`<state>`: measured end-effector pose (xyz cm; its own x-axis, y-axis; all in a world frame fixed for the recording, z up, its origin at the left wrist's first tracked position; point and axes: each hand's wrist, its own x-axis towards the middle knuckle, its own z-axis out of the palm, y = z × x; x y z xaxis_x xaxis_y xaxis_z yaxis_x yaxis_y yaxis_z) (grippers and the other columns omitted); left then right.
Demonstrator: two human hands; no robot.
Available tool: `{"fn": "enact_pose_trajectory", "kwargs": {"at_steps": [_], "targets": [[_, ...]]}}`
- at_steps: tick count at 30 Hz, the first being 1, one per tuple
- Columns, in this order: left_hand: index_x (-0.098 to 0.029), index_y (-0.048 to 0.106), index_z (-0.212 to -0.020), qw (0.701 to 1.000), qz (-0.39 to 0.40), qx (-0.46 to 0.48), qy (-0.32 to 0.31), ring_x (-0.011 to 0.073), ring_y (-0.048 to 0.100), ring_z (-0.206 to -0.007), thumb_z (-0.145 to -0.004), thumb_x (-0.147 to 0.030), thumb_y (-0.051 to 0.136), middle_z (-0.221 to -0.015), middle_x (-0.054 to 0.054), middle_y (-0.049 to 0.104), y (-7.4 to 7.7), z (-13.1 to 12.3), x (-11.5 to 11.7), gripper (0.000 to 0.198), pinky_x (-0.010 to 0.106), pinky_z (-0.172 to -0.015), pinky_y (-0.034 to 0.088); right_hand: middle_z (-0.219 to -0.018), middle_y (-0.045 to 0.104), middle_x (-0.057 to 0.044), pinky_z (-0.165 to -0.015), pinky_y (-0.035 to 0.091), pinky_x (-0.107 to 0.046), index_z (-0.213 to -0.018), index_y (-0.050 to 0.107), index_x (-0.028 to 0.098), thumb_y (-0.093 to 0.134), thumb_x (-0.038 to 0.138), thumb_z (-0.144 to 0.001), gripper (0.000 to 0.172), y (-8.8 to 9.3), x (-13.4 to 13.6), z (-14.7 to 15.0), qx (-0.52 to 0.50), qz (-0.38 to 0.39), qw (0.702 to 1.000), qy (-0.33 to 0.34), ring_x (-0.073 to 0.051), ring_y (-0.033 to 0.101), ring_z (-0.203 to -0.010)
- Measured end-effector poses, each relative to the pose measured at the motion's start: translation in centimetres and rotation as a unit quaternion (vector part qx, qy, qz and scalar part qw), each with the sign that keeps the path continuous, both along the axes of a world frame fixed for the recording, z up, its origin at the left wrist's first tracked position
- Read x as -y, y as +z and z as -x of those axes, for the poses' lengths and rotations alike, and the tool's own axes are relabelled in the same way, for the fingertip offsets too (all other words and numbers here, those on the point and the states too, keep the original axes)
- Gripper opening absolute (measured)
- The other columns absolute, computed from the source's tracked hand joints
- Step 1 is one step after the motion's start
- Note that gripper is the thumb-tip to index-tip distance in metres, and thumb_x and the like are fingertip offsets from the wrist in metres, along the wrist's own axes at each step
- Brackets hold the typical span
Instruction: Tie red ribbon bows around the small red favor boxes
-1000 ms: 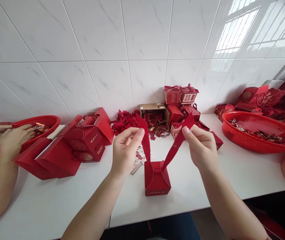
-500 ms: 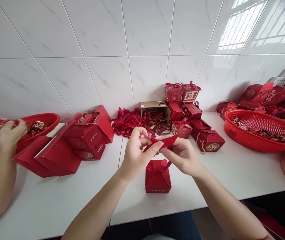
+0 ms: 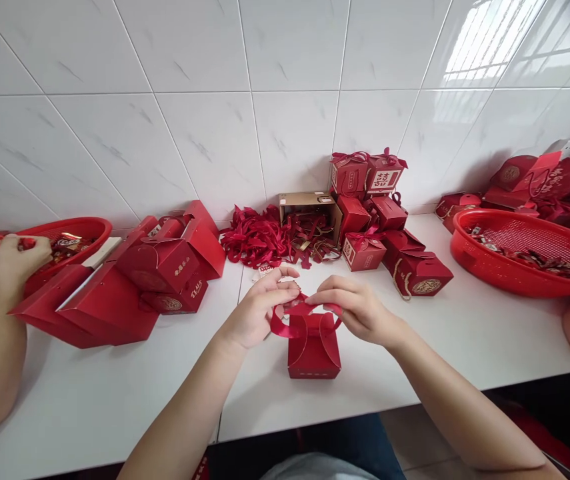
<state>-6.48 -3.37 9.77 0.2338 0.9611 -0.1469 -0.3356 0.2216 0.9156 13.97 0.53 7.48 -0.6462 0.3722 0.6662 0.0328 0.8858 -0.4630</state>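
A small red gift box (image 3: 313,357) stands upright on the white table in front of me, its curved flaps folded together at the top. Red ribbon (image 3: 285,327) loops out from the box top on both sides. Just above it, my left hand (image 3: 259,307) pinches the ribbon between thumb and fingers. My right hand (image 3: 357,308) is closed on the ribbon's other side, fingers bent over it. Between the two hands the ribbon crosses over itself; whether a knot is there I cannot tell.
Behind my hands lie a heap of red ribbons (image 3: 255,237) and an open cardboard box (image 3: 309,200). Tied gift boxes (image 3: 367,250) are stacked right of it. A red basket of sweets (image 3: 515,283) stands far right; a co-worker's hand (image 3: 17,260) works over another at left, beside red boxes (image 3: 165,267).
My hands have come down closer to the box and drawn slightly apart. The raised flat stretch of ribbon is now lower, with a loop showing at the left. The view has tilted a little.
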Motion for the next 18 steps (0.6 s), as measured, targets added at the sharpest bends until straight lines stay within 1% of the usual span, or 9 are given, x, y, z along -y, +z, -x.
{"fn": "enact_pose_trajectory", "kwargs": {"at_steps": [3,6,8,10,11,12,14,16,18], "targets": [[-0.02,0.059,-0.092,0.997,0.069,0.02,-0.005,0.014,0.062,-0.064,-0.072,-0.021,0.074,-0.07,-0.002,0.059,0.3,0.1,0.0,0.025,0.031,-0.067,0.055,-0.098,0.063,-0.011,-0.07,0.053,-0.03,-0.112,0.065,0.02,0.032,0.011,-0.099,0.037,-0.6,-0.3,-0.4,0.066,-0.142,0.986,-0.053,-0.018,0.058,-0.082],[-0.021,0.06,-0.091,0.996,0.088,0.015,-0.027,0.0152,0.064,-0.069,-0.075,-0.022,0.072,-0.074,0.001,0.063,0.5,0.2,0.3,0.021,0.03,-0.069,0.055,-0.098,0.062,-0.01,-0.069,0.053,-0.029,-0.111,0.065,0.022,0.033,0.011,-0.099,0.036,-1.1,-0.3,-0.2,0.091,-0.191,0.973,-0.092,-0.017,0.058,-0.081],[-0.022,0.06,-0.094,0.998,0.051,-0.017,-0.026,0.0162,0.065,-0.072,-0.079,-0.028,0.068,-0.078,0.002,0.065,0.4,0.1,0.6,0.018,0.029,-0.067,0.054,-0.1,0.062,-0.01,-0.072,0.053,-0.031,-0.114,0.064,0.023,0.034,0.013,-0.099,0.035,-1.2,-0.2,-0.1,0.075,-0.188,0.975,-0.092,-0.018,0.059,-0.084],[-0.024,0.06,-0.1,0.993,-0.05,-0.1,0.03,0.0158,0.064,-0.07,-0.084,-0.034,0.064,-0.076,0.001,0.065,0.0,0.0,1.0,0.02,0.027,-0.064,0.051,-0.105,0.062,-0.011,-0.075,0.053,-0.035,-0.116,0.063,0.023,0.035,0.014,-0.098,0.034,-1.2,0.0,-0.1,0.034,-0.171,0.979,-0.109,-0.02,0.06,-0.088],[-0.024,0.061,-0.103,0.976,-0.12,-0.159,0.083,0.0153,0.063,-0.069,-0.085,-0.035,0.063,-0.075,0.0,0.064,-0.3,0.0,1.2,0.021,0.026,-0.063,0.05,-0.107,0.062,-0.011,-0.077,0.052,-0.037,-0.115,0.063,0.024,0.036,0.015,-0.098,0.033,-1.1,0.1,-0.2,0.006,-0.157,0.979,-0.133,-0.021,0.06,-0.09],[-0.024,0.061,-0.105,0.945,-0.19,-0.222,0.144,0.0149,0.061,-0.068,-0.085,-0.034,0.064,-0.074,0.0,0.063,-0.7,0.1,1.4,0.023,0.025,-0.063,0.048,-0.109,0.062,-0.012,-0.078,0.052,-0.039,-0.113,0.063,0.024,0.038,0.015,-0.097,0.031,-1.2,0.3,-0.5,-0.027,-0.136,0.976,-0.167,-0.023,0.06,-0.093],[-0.023,0.061,-0.105,0.863,-0.292,-0.32,0.259,0.0138,0.058,-0.068,-0.082,-0.028,0.068,-0.071,-0.002,0.06,-1.5,0.7,2.0,0.024,0.024,-0.066,0.047,-0.108,0.062,-0.012,-0.081,0.05,-0.043,-0.105,0.065,0.024,0.041,0.017,-0.096,0.026,-1.7,0.9,-1.6,-0.099,-0.08,0.961,-0.247,-0.025,0.06,-0.097],[-0.023,0.06,-0.101,0.808,-0.319,-0.363,0.337,0.0126,0.055,-0.065,-0.08,-0.023,0.069,-0.066,-0.005,0.053,-2.6,2.1,2.8,0.023,0.024,-0.068,0.046,-0.104,0.064,-0.01,-0.081,0.049,-0.042,-0.095,0.065,0.023,0.043,0.019,-0.096,0.023,-3.1,1.6,-3.5,-0.158,-0.016,0.937,-0.312,-0.025,0.062,-0.095],[-0.023,0.058,-0.098,0.794,-0.282,-0.386,0.376,0.0115,0.05,-0.062,-0.08,-0.022,0.067,-0.064,-0.007,0.044,-4.2,4.4,3.7,0.02,0.024,-0.07,0.047,-0.098,0.066,-0.008,-0.077,0.048,-0.038,-0.085,0.065,0.023,0.045,0.023,-0.096,0.022,-5.6,2.5,-6.2,-0.174,0.047,0.913,-0.365,-0.024,0.063,-0.089]]}}
